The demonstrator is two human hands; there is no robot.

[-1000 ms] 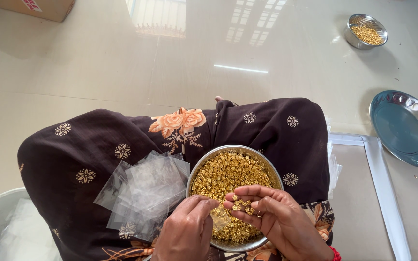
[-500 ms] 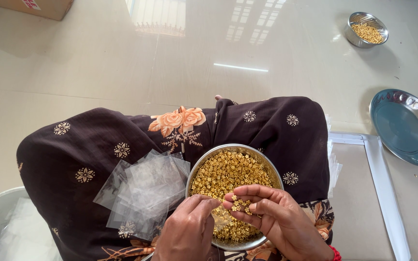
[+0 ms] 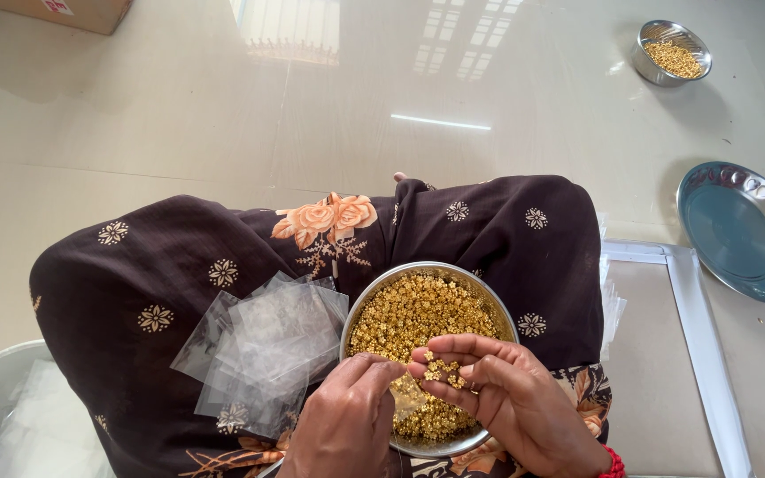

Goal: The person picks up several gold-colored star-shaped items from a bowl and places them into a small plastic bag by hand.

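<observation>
**A:** Two hands over one steel bowl (image 3: 358,312) right now, and that bowl sits on the lap, on dark brown cloth (image 3: 135,283) with pale flower motifs and an orange rose print.

**B:** It's heaped with tiny gold flower-shaped beads (image 3: 409,314). Look at the right hand (image 3: 511,398): palm up, fingers cupped, a small cluster of those beads resting on the fingertips just above the pile.

**A:** And the left hand (image 3: 347,420)?

**B:** Fingertips pinched together, meeting the right hand's fingers right at that cluster. There's something thin and clear beneath the pinch, but I can't tell whether the left hand actually grips it.

**A:** Just beside the bowl, on the person's left thigh, there's a loose stack of small clear plastic pouches (image 3: 263,350), fanned out and overlapping.

**B:** A red bangle (image 3: 614,462) shows at the right wrist. Out on the glossy pale floor (image 3: 179,115), a second small steel bowl (image 3: 657,73) with more gold beads sits well apart at the far right.

**A:** Nearer on that side, a shallow steel plate (image 3: 741,232) with a scalloped rim, and a white frame (image 3: 697,319) lying flat next to the knee.
</observation>
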